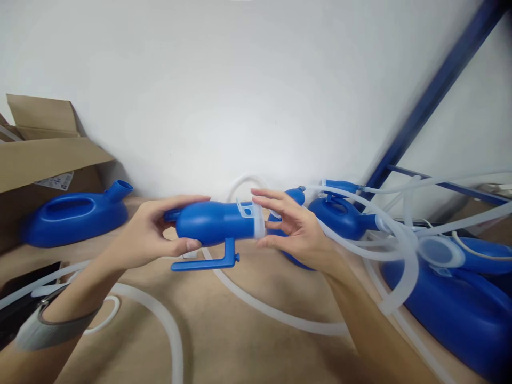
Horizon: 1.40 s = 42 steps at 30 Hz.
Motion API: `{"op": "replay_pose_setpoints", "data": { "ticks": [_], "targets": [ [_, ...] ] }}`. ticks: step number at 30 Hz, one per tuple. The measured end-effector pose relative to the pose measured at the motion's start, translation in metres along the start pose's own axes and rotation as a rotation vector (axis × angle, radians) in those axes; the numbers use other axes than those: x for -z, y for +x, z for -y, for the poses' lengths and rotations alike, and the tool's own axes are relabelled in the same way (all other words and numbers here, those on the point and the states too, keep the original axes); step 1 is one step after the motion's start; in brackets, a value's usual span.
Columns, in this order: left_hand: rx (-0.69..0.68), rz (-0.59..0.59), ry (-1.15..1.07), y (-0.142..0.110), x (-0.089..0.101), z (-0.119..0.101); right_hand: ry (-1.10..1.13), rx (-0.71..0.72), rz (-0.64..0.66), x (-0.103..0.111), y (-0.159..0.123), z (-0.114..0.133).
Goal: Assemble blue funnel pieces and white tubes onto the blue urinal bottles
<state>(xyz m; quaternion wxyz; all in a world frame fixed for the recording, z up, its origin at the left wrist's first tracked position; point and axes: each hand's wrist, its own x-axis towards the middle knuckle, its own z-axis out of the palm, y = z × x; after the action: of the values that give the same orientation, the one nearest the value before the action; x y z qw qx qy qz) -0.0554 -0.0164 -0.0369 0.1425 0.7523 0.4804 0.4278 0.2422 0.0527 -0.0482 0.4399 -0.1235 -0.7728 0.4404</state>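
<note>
A blue plastic urinal funnel (208, 221) with an L-shaped side handle (204, 264) lies level in the air between my hands. My left hand (146, 229) grips its narrow end, thumb below and fingers over the top. On the wide right end sits a translucent white cap (259, 223) with a hinged tab. The fingers of my right hand (294, 226) are curved around this cap, thumb at its lower edge. Whether the cap is fully seated I cannot tell.
A blue urinal bottle (76, 216) stands left, before an open cardboard box (48, 160). Several blue bottles (452, 309) and funnels with white hoses crowd the right. A white hose (272, 314) curves over the brown table (240, 357). A blue metal frame (440, 85) slants at right.
</note>
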Motion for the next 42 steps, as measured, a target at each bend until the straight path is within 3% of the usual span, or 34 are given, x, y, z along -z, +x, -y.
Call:
{"op": "replay_pose_setpoints", "data": {
  "ticks": [4,10,16,28,42],
  "targets": [
    [0.202,0.114,-0.26,0.005,-0.005,0.005,-0.126,0.058,0.003,0.001,0.0,0.001],
    [0.396,0.225,-0.677,0.008,-0.018,0.005,-0.283,0.192,-0.02,0.002,0.001,0.004],
    [0.534,0.294,-0.757,0.009,-0.018,0.0,-0.324,0.233,0.016,0.002,0.0,0.007],
    [0.351,0.31,-0.717,0.004,-0.013,0.001,-0.223,0.199,-0.01,0.002,0.0,0.007],
    [0.148,0.093,-0.283,-0.003,-0.015,-0.014,0.019,0.029,-0.016,0.013,-0.002,0.015]
  ]
}}
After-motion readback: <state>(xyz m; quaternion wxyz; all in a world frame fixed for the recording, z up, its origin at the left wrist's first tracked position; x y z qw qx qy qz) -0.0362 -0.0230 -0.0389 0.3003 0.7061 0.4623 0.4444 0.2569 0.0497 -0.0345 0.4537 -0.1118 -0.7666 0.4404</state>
